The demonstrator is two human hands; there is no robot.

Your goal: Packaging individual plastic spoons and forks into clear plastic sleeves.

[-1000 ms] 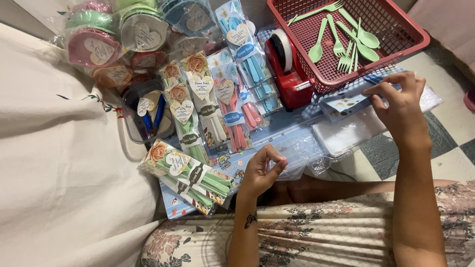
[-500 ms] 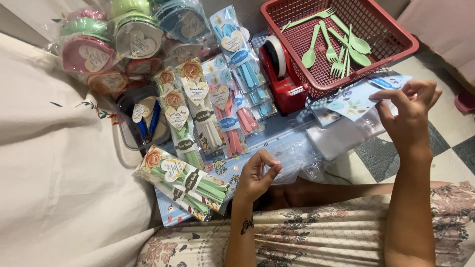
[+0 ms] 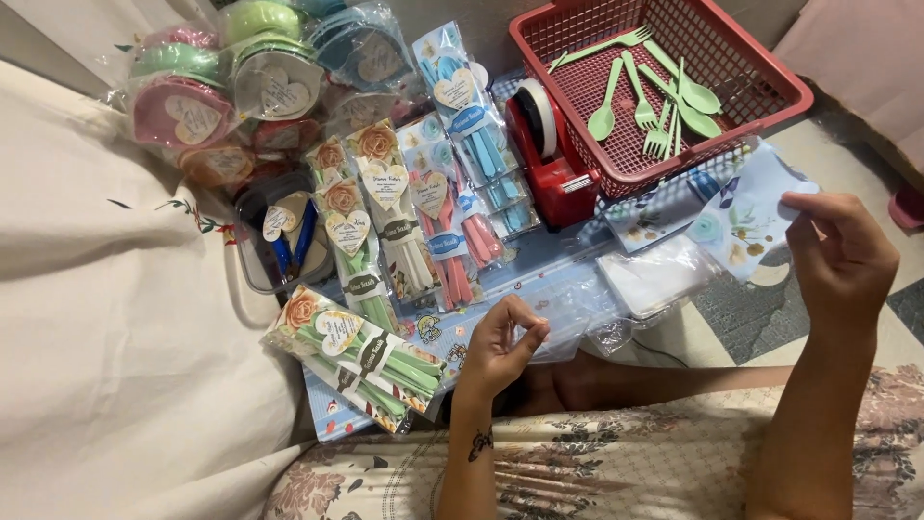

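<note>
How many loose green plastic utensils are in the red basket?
6: all in the red plastic basket. Three green plastic forks, three green plastic spoons; overlaps may hide more.

Right hand (image 3: 837, 255) pinches floral paper (image 3: 746, 212) beside red basket (image 3: 664, 87).

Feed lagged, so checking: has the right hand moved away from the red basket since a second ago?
Yes. The right hand has drawn back from the red basket toward the person, holding a floral sheet.
</note>
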